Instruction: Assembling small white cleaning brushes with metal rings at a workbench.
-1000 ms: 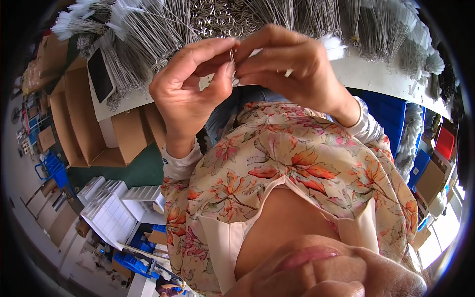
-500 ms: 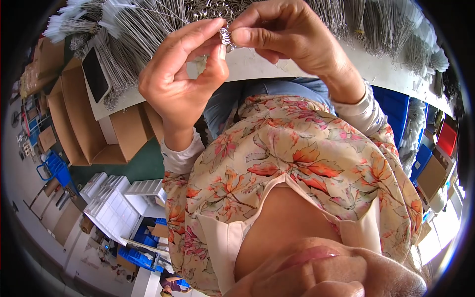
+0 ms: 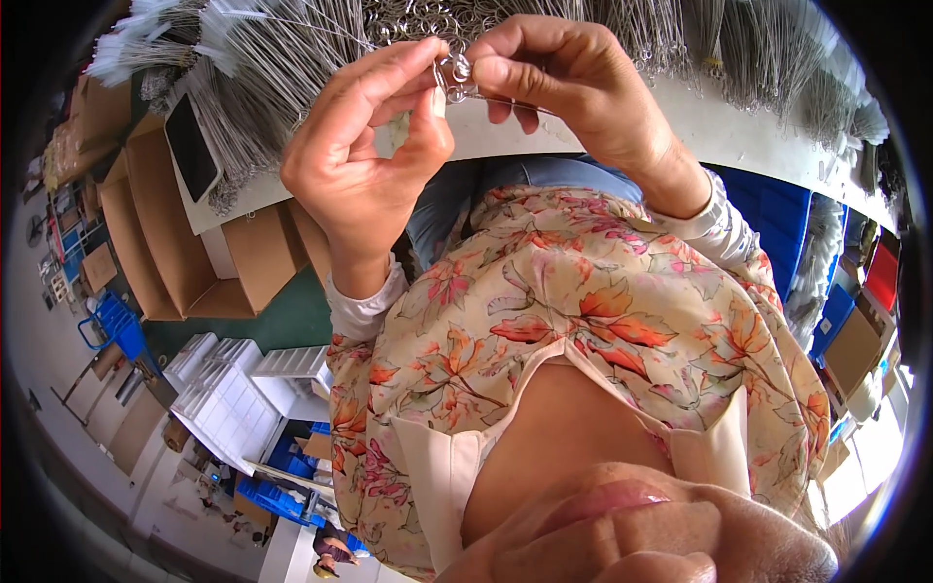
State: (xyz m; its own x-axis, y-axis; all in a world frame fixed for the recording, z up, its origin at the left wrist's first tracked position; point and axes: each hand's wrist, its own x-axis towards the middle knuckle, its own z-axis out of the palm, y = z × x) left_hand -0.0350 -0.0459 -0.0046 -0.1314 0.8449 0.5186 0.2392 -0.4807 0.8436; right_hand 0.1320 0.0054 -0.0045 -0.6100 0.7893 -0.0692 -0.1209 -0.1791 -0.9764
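Metal rings (image 3: pixel 458 69) are sitting between my hands, nearer me than the ring pile (image 3: pixel 416 19); my left hand (image 3: pixel 358 160) and right hand (image 3: pixel 598 97) are pinching them. I'm seemingly aligning a thin wire (image 3: pixel 520 106), which is calling for steadiness.

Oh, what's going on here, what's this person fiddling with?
Someone is handling small metal rings with bare hands. The left hand holds them between thumb and fingers, while the right hand pinches at their right side. It's too small to tell whether they're linked. Beyond, a heap of loose rings lies between bundles of wire-stemmed brushes; a smartphone lies at left.
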